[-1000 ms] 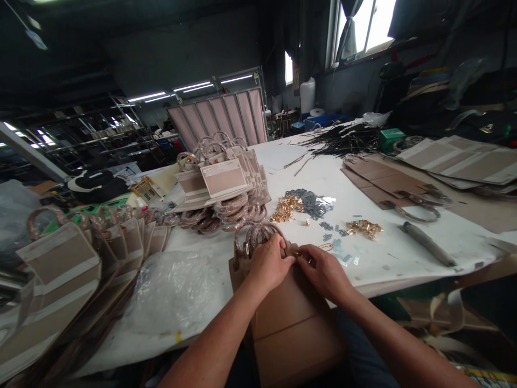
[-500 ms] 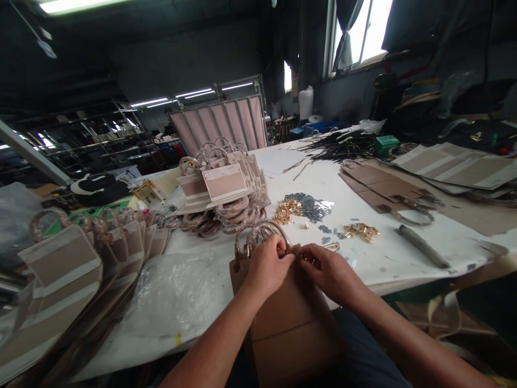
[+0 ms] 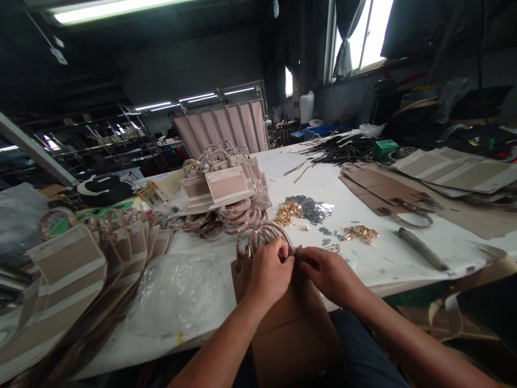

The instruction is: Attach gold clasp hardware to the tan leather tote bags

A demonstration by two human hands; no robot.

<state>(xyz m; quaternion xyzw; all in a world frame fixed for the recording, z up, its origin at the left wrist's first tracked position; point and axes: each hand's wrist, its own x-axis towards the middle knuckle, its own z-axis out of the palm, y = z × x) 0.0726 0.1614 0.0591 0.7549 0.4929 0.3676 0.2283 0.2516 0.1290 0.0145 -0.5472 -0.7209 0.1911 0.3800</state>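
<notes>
- While the left hand (image 3: 271,272) pinches the brown panel (image 3: 294,334) along its top edge, the right hand (image 3: 332,274) curls alongside, grip hidden.
- Panel: at white table's (image 3: 388,267) near edge.
- Gold fittings (image 3: 361,234) beyond.

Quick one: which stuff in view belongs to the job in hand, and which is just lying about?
In the job:
brown panels, left hand pinching the top edge, right hand beside it, grip hidden
wrapped handles
likely gold fittings and grey plates, close by

Apparently just lying about:
clear plastic
grey rod
black strips
green box
</notes>
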